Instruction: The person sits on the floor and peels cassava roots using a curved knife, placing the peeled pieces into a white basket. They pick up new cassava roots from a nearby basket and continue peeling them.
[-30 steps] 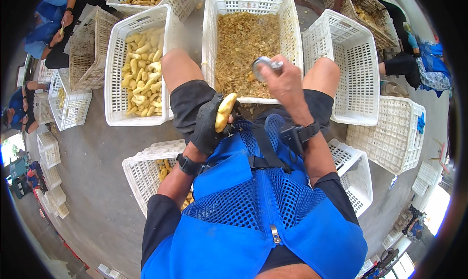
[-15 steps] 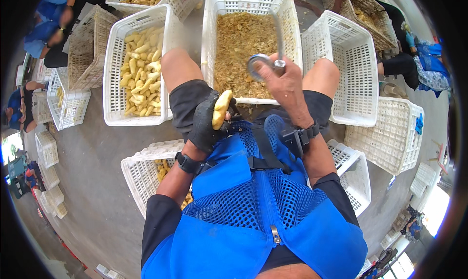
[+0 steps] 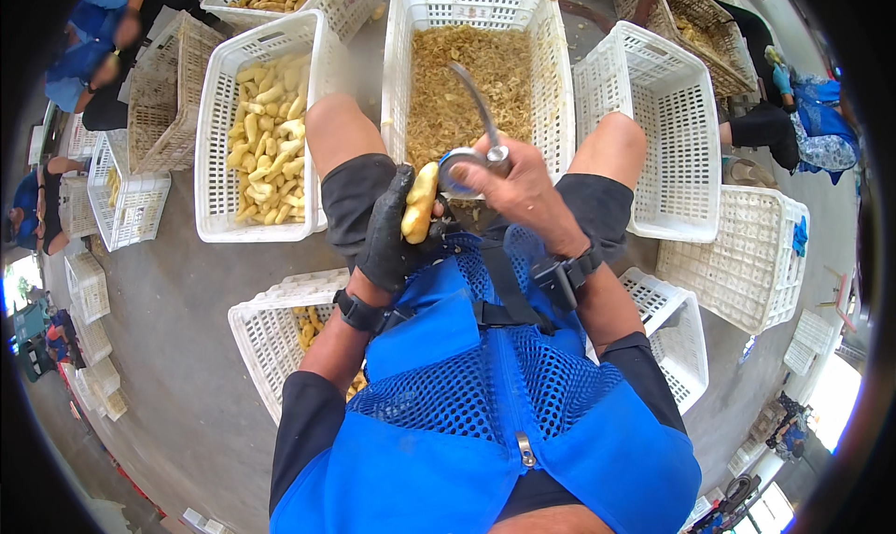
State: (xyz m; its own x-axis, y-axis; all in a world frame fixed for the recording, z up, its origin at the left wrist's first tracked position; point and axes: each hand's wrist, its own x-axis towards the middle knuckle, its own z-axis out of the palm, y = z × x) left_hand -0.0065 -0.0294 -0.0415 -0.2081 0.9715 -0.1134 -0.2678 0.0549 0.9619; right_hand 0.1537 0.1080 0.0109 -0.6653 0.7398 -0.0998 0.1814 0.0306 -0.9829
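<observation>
the yellow tuber [image 3: 420, 203], upright in the gloved left hand [image 3: 385, 231] above the lap, could twist loose, i'd say, if that grip slackens under a push; a skid of the metal tool [image 3: 461, 172] might then catch the hand. it's long, knobbly and pale, with darker yellow patches. the right hand [image 3: 523, 193] is wrapped round the tool, just beside it. beyond stands a white crate [image 3: 397, 86] of brown shavings [image 3: 467, 95].
</observation>
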